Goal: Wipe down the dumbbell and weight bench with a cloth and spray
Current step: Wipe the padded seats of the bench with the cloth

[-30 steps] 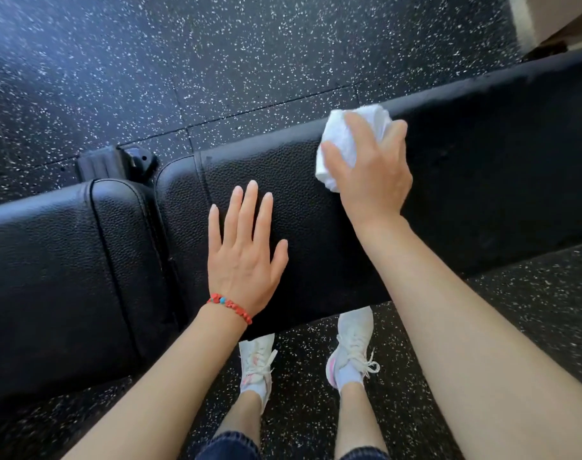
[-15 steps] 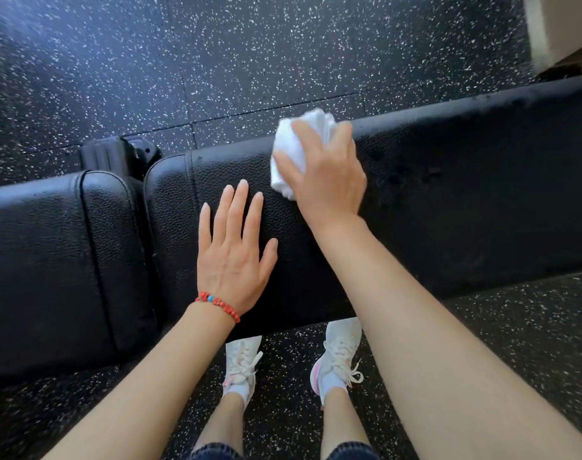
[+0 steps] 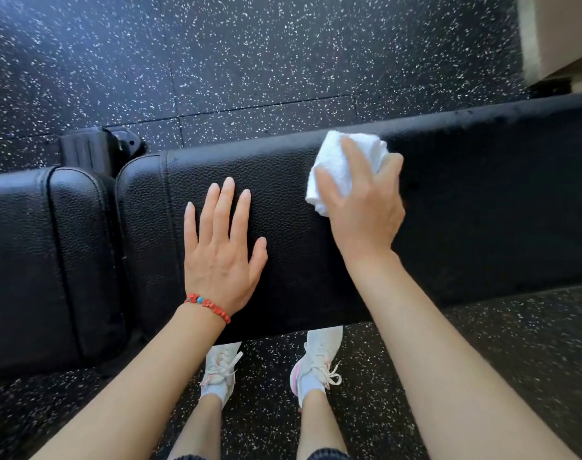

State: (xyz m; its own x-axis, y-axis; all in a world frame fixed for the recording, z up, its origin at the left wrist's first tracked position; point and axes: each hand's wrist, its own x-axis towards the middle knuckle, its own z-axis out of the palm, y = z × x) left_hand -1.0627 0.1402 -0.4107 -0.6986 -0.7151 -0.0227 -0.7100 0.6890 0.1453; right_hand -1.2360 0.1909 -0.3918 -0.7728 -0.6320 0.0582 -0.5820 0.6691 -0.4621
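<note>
A black padded weight bench (image 3: 482,200) runs across the view from left to right, split by a gap into a short seat pad (image 3: 34,260) and a long back pad. My right hand (image 3: 362,207) presses a bunched white cloth (image 3: 336,164) onto the long pad near its far edge. Flat on the same pad, closer to the gap, lies my left hand (image 3: 221,247) with fingers spread and nothing in it. Neither a dumbbell nor a spray bottle is in view.
Black speckled rubber floor (image 3: 249,61) surrounds the bench. A black part of the bench frame (image 3: 93,147) sticks out behind the gap. My two feet in white shoes (image 3: 316,363) stand at the near side. A beige object (image 3: 561,31) fills the top right corner.
My right hand has slid the cloth to the right along the far edge of the long pad, after going left a moment before. The left hand has stayed flat in place.
</note>
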